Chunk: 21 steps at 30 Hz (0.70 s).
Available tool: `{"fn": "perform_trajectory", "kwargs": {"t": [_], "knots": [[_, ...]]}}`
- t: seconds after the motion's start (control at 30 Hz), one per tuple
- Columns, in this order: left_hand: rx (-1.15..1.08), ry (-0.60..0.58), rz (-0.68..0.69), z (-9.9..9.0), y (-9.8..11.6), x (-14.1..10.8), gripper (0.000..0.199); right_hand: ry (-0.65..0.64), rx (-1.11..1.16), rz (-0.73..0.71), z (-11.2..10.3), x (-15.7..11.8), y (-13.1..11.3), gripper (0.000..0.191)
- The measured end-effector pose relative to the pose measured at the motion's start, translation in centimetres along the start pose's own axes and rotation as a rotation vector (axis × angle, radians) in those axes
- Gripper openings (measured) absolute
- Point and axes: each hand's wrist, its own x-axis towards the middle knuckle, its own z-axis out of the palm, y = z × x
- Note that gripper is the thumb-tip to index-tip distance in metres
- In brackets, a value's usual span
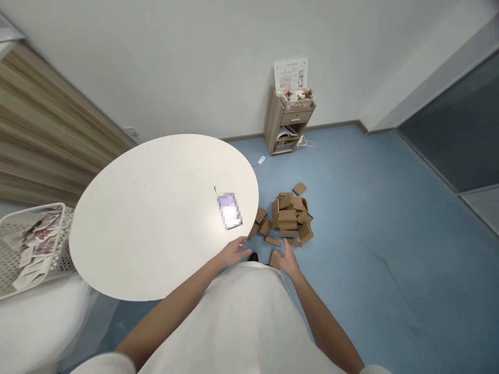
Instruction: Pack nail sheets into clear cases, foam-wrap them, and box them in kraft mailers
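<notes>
By table (156, 223), left hand (233, 253) loosely spread; right hand (288, 261) likewise.

I find the worktop (156, 223) smooth, with slight shine. From it, at three o'clock, the boxes (288, 215) are matt cardboard; at nine, the basket (65, 236) looks plastic; at two, the cabinet (273, 122) seems wooden.

Heaped on the floor (374, 208) just ahead of the right grip (282, 246): brown cardboard boxes (287, 217), small, lying at mixed angles, with several scattered toward the left grip (246, 246). Lying flat on the desk (156, 208), ahead of the left grip: a pixelated, rectangular purple-and-white item (230, 210).
</notes>
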Motion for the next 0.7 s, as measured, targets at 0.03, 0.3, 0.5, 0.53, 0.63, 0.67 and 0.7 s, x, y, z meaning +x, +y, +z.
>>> {"fn": "perform_trajectory", "kwargs": {"t": [0.03, 0.3, 0.5, 0.53, 0.63, 0.67, 0.7], "knots": [[-0.021, 0.061, -0.006, -0.8, -0.9, -1.2, 0.070, -0.058, -0.028, -0.024, 0.6, 0.0, -1.1, 0.074], [-0.140, 0.364, -0.024, -4.5, -5.8, -9.5, 0.056, -0.287, -0.254, -0.269, 5.5, -0.9, -9.3, 0.065], [-0.163, 0.453, -0.054, -8.1, -10.1, -14.3, 0.061, -0.487, -0.360, -0.401, 12.7, -3.6, -13.8, 0.052], [-0.165, 0.464, -0.059, -8.6, -11.0, -15.2, 0.062, -0.523, -0.384, -0.428, 14.1, -4.3, -14.5, 0.051], [-0.195, 0.505, -0.077, -9.9, -13.5, -17.9, 0.063, -0.619, -0.490, -0.532, 18.0, -6.7, -16.6, 0.046], [-0.217, 0.529, -0.081, -10.2, -14.3, -18.8, 0.062, -0.651, -0.524, -0.570, 19.3, -7.4, -17.3, 0.044], [-0.245, 0.560, -0.088, -10.5, -15.0, -19.6, 0.061, -0.689, -0.559, -0.613, 20.4, -8.0, -17.9, 0.043]]}}
